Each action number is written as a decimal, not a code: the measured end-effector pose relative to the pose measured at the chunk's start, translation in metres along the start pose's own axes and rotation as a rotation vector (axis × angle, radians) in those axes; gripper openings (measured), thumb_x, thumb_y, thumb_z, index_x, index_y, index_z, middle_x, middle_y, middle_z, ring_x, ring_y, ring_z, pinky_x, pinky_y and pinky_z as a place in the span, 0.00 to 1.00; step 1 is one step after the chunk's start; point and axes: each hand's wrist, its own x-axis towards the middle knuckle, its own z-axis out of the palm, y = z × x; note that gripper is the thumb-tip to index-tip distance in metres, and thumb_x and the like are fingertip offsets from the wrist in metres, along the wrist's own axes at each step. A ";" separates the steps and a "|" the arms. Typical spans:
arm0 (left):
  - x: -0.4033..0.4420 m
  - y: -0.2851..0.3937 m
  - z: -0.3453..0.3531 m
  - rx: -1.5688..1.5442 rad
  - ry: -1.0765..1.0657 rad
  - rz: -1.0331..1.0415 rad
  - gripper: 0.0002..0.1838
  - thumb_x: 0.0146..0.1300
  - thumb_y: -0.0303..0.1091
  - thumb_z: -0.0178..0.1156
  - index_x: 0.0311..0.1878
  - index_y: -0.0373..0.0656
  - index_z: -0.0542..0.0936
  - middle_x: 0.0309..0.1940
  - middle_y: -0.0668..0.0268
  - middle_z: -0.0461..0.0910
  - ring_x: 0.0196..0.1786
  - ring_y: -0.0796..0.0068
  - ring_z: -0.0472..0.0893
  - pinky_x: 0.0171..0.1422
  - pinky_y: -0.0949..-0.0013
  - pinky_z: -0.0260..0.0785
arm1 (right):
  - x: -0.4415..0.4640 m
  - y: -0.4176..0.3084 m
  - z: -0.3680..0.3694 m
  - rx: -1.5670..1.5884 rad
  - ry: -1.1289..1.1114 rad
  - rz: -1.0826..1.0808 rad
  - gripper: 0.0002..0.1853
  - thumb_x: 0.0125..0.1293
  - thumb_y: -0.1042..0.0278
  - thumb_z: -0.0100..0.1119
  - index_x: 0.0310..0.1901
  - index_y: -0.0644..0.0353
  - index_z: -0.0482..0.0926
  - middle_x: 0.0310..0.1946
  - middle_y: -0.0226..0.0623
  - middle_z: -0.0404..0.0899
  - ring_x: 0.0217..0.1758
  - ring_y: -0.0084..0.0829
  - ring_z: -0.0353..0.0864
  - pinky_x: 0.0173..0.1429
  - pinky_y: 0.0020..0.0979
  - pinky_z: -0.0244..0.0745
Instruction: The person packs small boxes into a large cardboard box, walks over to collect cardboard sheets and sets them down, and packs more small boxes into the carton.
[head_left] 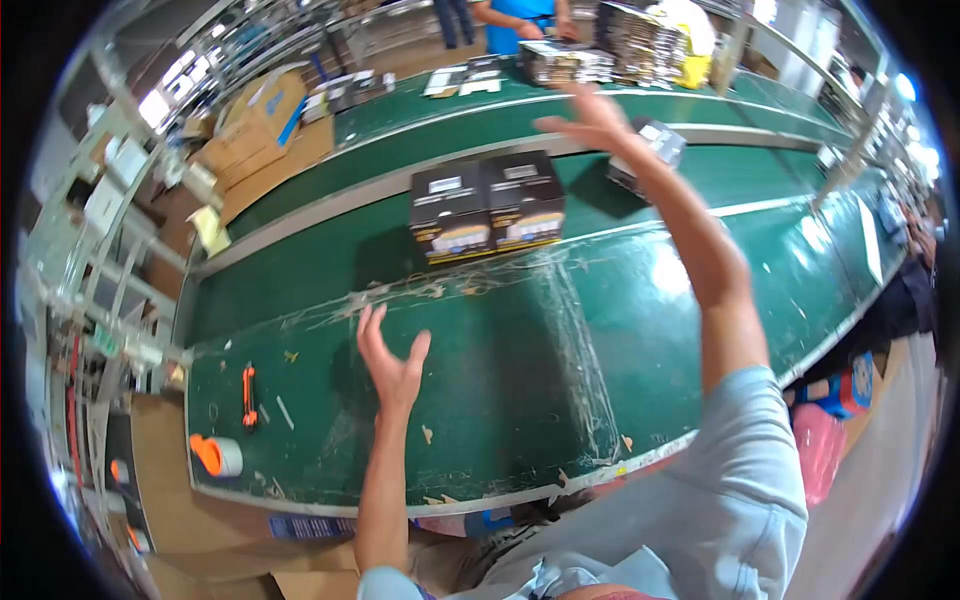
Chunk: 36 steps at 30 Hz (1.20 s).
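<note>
Head view: at 8 o'clock the left hand (392,376) hovers, fingers spread, above the green worktop (470,410). Two black boxes (496,206) sit side by side at 12 o'clock; the right hand (596,124), blurred, stretches to 1 o'clock with its fingers splayed, a grey box (668,146) partly behind its wrist toward 2 o'clock.

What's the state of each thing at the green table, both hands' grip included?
Left grip: open, empty
Right grip: open, raised
Left black box: top shut
Right black box: top shut
Grey box: partly hidden, top unclear
Orange knife: laid down, blade unclear
Tape roll: set down
Green table: littered with scraps
</note>
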 end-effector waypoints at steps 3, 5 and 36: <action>0.042 -0.027 0.021 -0.168 0.077 -0.098 0.42 0.64 0.46 0.75 0.77 0.42 0.67 0.80 0.50 0.61 0.83 0.50 0.58 0.86 0.48 0.49 | -0.021 0.119 -0.004 -0.150 0.087 0.310 0.55 0.62 0.22 0.63 0.81 0.56 0.65 0.73 0.63 0.71 0.77 0.59 0.70 0.79 0.51 0.67; 0.065 -0.032 0.026 -0.227 0.062 -0.182 0.43 0.66 0.49 0.74 0.77 0.42 0.67 0.80 0.51 0.60 0.83 0.51 0.57 0.86 0.48 0.49 | -0.038 0.183 0.015 -0.298 0.139 0.418 0.59 0.61 0.21 0.64 0.83 0.57 0.60 0.74 0.67 0.68 0.78 0.62 0.68 0.79 0.52 0.67; -0.040 0.110 -0.222 -0.295 0.540 0.007 0.46 0.69 0.44 0.72 0.82 0.37 0.60 0.75 0.53 0.68 0.79 0.62 0.67 0.83 0.55 0.58 | -0.081 -0.143 0.010 1.133 0.085 0.042 0.32 0.77 0.54 0.64 0.73 0.71 0.74 0.70 0.47 0.77 0.72 0.35 0.75 0.79 0.39 0.65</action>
